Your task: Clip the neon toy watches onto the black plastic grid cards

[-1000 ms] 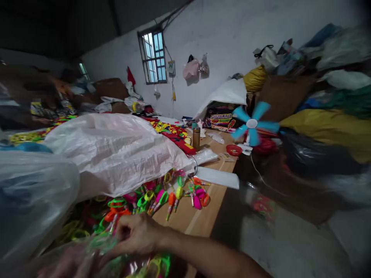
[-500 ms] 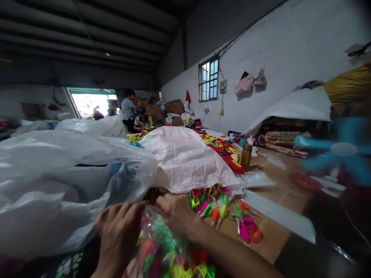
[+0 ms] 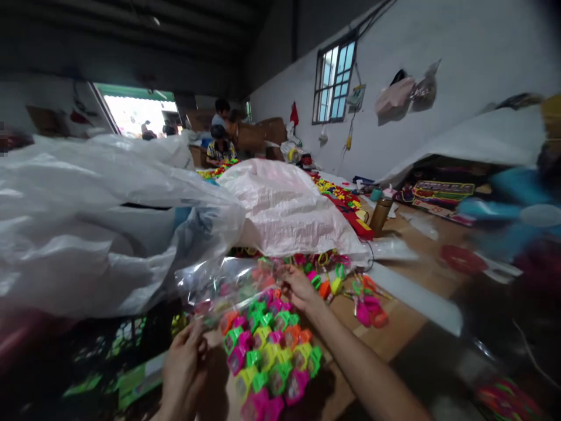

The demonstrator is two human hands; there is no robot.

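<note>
My right hand [image 3: 299, 287] pinches the far end of a clear plastic bag [image 3: 223, 282] above the wooden table. My left hand [image 3: 184, 368] is lower, with its fingers on the bag's near corner. Under the bag lies a heap of neon plastic toys [image 3: 267, 351] in pink, green, yellow and orange, which sits between my hands. More toys with pink and orange loops [image 3: 363, 307] lie loose to the right of my right hand.
A white woven sack [image 3: 284, 210] and a big clear plastic sack [image 3: 96, 234] rise beyond my hands. A bronze flask [image 3: 380, 215] stands on the wooden table [image 3: 412, 316]. A black crate [image 3: 109, 345] sits low at left. Two people [image 3: 220, 137] work far back.
The bag has risen and tipped, and the toys have spilled from it into a heap on the table. My hands have moved apart, and the view has swung slightly.
</note>
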